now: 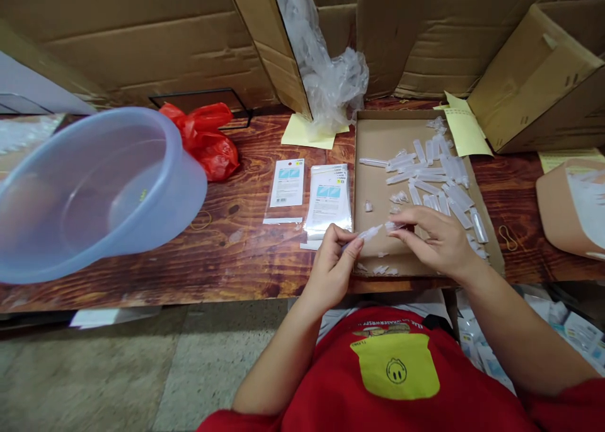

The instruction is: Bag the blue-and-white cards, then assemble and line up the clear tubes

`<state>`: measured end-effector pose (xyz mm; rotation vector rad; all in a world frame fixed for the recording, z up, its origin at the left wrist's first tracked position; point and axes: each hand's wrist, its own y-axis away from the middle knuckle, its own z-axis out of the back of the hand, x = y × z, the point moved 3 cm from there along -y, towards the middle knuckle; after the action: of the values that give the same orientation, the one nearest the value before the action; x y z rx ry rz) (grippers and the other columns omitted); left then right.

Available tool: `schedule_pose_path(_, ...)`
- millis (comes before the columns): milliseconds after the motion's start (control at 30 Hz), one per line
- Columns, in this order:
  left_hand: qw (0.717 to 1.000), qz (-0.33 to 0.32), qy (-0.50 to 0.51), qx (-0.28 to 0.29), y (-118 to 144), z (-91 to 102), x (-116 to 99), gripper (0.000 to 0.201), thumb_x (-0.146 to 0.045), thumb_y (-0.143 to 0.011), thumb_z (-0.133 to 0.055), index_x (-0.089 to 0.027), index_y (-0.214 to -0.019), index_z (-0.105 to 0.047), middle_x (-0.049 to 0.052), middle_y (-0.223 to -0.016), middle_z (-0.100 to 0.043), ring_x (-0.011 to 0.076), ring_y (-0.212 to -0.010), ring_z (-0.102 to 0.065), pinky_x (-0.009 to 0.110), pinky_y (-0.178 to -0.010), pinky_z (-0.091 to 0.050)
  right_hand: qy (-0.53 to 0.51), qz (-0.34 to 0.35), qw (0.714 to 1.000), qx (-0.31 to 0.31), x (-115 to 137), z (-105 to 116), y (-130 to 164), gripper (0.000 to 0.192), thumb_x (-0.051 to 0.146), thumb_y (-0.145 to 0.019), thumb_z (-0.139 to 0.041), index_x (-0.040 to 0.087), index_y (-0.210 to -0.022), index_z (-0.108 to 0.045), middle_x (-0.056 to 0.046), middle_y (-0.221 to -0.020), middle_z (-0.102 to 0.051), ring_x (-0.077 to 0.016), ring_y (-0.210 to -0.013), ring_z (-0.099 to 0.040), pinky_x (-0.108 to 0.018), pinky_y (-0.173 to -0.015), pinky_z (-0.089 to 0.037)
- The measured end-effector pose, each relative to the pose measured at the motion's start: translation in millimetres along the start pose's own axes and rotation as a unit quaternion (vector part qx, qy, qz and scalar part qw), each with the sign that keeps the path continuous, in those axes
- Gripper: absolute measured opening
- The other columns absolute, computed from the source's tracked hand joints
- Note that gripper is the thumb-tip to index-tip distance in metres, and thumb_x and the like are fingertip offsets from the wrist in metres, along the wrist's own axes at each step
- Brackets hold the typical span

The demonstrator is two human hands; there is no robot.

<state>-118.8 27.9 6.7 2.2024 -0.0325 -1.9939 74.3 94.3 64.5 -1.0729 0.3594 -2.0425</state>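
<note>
My left hand (pixel 331 265) pinches a small translucent plastic tube (pixel 371 233) near the front of a shallow cardboard tray (pixel 378 133). Close to the tube's tip, my right hand (pixel 437 240) grips a small clear plastic cap (pixel 390 226) between thumb and fingers. A narrow gap seems to separate the two pieces. Many similar loose tubes (pixel 420 175) lie heaped in the right part of the tray. Small clear caps (pixel 399 198) sit left of that heap, and little plastic bits (pixel 380 270) lie along the front edge.
Left of the tray are a stack of printed clear packets (pixel 327 199) and a single packet (pixel 287 183). Further left stand a red plastic bag (pixel 212 139) and a large blue basin (pixel 189 186). A beige bin (pixel 553 205) is at the right; cardboard boxes (pixel 534 79) line the back.
</note>
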Motion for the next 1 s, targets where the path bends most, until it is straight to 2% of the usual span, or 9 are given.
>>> schedule_pose_path(167, 0.999, -0.010, 0.002, 0.048, 3, -4.8, -7, 0.030, -0.049, -0.091, -0.066, -0.023, -0.091, -0.052, -0.002, -0.075, -0.053, 0.0123, -0.063, -0.047, 0.025, -0.059, -0.038, -0.037, 0.022, 0.997, 0.058, 12, 4, -10, 0.014, 0.019, -0.095, -0.062, 0.021, -0.105, -0.071, -0.004, -0.091, -0.075, -0.0154, -0.081, -0.071, -0.027, -0.073, -0.057)
schedule_pose_path(300, 0.997, -0.045, -0.007, 0.065, 4, -6.0, -15, 0.028, -0.046, -0.091, -0.067, -0.022, -0.089, -0.052, 0.001, -0.083, -0.055, 0.0132, -0.071, -0.050, 0.026, -0.064, -0.041, -0.055, 0.022, 0.994, 0.090, 11, 9, -9, 0.013, 0.018, -0.095, -0.063, 0.021, -0.105, -0.069, -0.004, -0.091, -0.075, -0.0141, -0.081, -0.069, -0.025, -0.073, -0.055)
schedule_pose_path(433, 0.995, -0.074, -0.042, 0.058, 5, -7.0, -18, 0.026, -0.042, -0.091, -0.068, -0.021, -0.087, -0.053, 0.003, -0.090, -0.058, 0.0140, -0.079, -0.053, 0.026, -0.070, -0.044, -0.032, -0.036, 0.991, 0.125, 14, 10, -8, 0.011, 0.027, -0.095, -0.061, 0.019, -0.095, -0.068, -0.002, -0.080, -0.071, -0.0122, -0.069, -0.063, -0.024, -0.063, -0.049)
schedule_pose_path(500, 0.996, -0.048, -0.014, 0.070, 4, -10.9, -14, 0.029, -0.044, -0.091, -0.068, -0.021, -0.085, -0.051, 0.001, -0.083, -0.056, 0.0118, -0.070, -0.050, 0.024, -0.062, -0.042, -0.014, -0.104, 0.982, 0.159, 15, 8, -8, 0.018, 0.033, -0.095, -0.060, 0.019, -0.085, -0.066, 0.002, -0.067, -0.064, -0.0098, -0.057, -0.054, -0.022, -0.055, -0.042)
schedule_pose_path(600, 0.986, 0.051, 0.113, 0.114, 1, -19.5, -8, 0.040, -0.051, -0.087, -0.070, -0.023, -0.083, -0.043, -0.006, -0.065, -0.047, 0.0071, -0.051, -0.037, 0.018, -0.045, -0.029, -0.014, -0.161, 0.968, 0.193, 14, 5, -7, 0.025, 0.035, -0.097, -0.057, 0.020, -0.078, -0.060, 0.005, -0.060, -0.056, -0.0088, -0.053, -0.048, -0.022, -0.051, -0.037)
schedule_pose_path(733, 0.935, 0.186, 0.238, 0.187, 1, -23.9, -13, 0.048, -0.048, -0.080, -0.079, -0.024, -0.081, -0.037, -0.010, -0.056, -0.041, 0.0044, -0.044, -0.023, 0.013, -0.038, -0.015, -0.042, -0.036, 0.984, 0.172, 18, 11, -8, 0.011, 0.028, -0.099, -0.054, 0.021, -0.094, -0.062, 0.000, -0.078, -0.066, -0.0110, -0.067, -0.059, -0.022, -0.061, -0.046)
schedule_pose_path(833, 0.900, 0.241, 0.269, 0.243, 4, -23.0, -22, 0.046, -0.045, -0.081, -0.079, -0.024, -0.081, -0.038, -0.010, -0.053, -0.039, 0.0034, -0.043, -0.019, 0.011, -0.038, -0.010, -0.051, 0.069, 0.979, 0.182, 24, 16, -5, 0.018, 0.018, -0.101, -0.047, 0.022, -0.110, -0.062, -0.005, -0.095, -0.072, -0.0127, -0.084, -0.066, -0.023, -0.073, -0.051)
schedule_pose_path(900, 0.904, 0.226, 0.265, 0.247, 5, -22.7, -26, 0.045, -0.045, -0.081, -0.079, -0.023, -0.081, -0.040, -0.009, -0.055, -0.043, 0.0031, -0.043, -0.021, 0.011, -0.038, -0.013, -0.027, 0.090, 0.979, 0.180, 27, 18, -3, 0.016, 0.018, -0.101, -0.048, 0.020, -0.108, -0.062, -0.005, -0.092, -0.072, -0.0133, -0.082, -0.066, -0.024, -0.072, -0.051)
schedule_pose_path(1000, 0.932, 0.166, 0.233, 0.222, 6, -25.4, -28, 0.042, -0.044, -0.082, -0.079, -0.022, -0.082, -0.043, -0.008, -0.059, -0.048, 0.0037, -0.045, -0.031, 0.011, -0.039, -0.020, 0.031, 0.040, 0.986, 0.159, 29, 19, -3, 0.027, 0.026, -0.102, -0.049, 0.020, -0.078, -0.058, 0.002, -0.061, -0.057, -0.0107, -0.054, -0.052, -0.024, -0.053, -0.040)
